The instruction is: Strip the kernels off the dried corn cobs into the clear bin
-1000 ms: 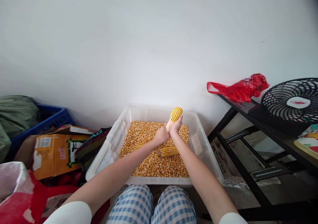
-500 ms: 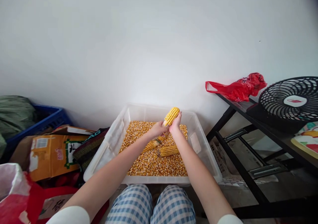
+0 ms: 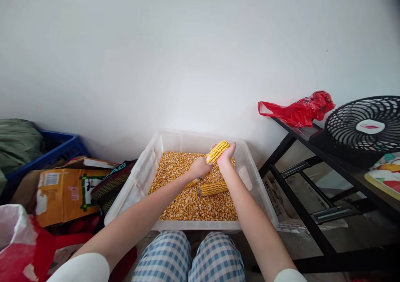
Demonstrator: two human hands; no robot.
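Observation:
A yellow ear of corn [image 3: 218,151] is held tilted above a translucent plastic tub [image 3: 128,198]. My right hand [image 3: 227,153] supports it from the right side, fingers curled round behind it. At the lower left end of that ear, my left hand [image 3: 200,167] is closed in a fist-like grip; its fingertips are hidden from me. Loose corn kernels [image 3: 196,209] cover the tub's floor. Another ear of corn [image 3: 213,188] lies on them below my hands, and one more ear [image 3: 191,184] is mostly covered by my left forearm.
On the right stands a black table [image 3: 337,154] with a red plastic bag [image 3: 300,112] and a black fan [image 3: 368,125]. To the left are an orange-brown box [image 3: 67,194], a blue crate [image 3: 67,144] and a red-and-white bag [image 3: 21,244]. A white wall [image 3: 200,56] rises behind the tub.
The held ear has come slightly lower and to the right, tilting more sideways. My right hand has turned more open beneath it, while my left hand has dropped a little and closed at its lower end.

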